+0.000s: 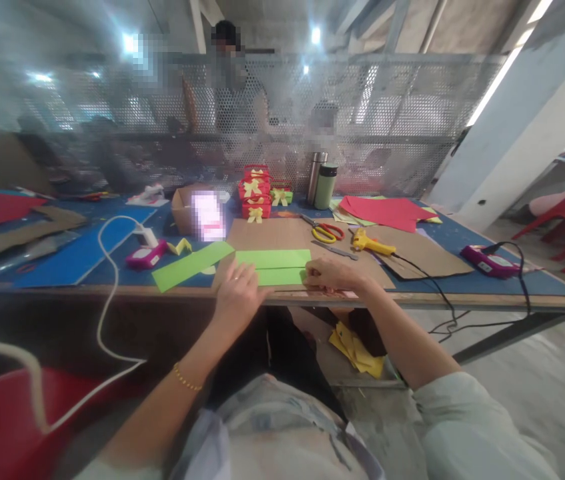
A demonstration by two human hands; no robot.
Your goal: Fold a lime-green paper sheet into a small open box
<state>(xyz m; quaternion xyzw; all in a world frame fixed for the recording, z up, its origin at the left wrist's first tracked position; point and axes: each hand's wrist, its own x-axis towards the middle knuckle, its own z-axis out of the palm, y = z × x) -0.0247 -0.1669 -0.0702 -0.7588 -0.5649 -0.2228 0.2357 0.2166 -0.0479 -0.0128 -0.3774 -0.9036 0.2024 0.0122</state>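
A bright green sheet of paper [275, 258] lies on brown cardboard at the table's front edge. A dark line runs lengthwise along its middle; whether that is a cut or a fold I cannot tell. My left hand [239, 288] lies over its left end, fingers stretched out and pressing on it. At the right end, the curled fingers of my right hand [331, 273] touch the paper's edge. What they grip, if anything, is hidden. Another green strip [192, 265] lies slanted to the left.
Scissors [327, 232], a grey cutter-like tool [335, 251] and a yellow glue gun [372, 243] lie beyond my right hand. Red boxes with yellow bows [255, 193] and a green flask [325, 187] stand behind. Purple power sockets [146, 256] and cords flank the workspace.
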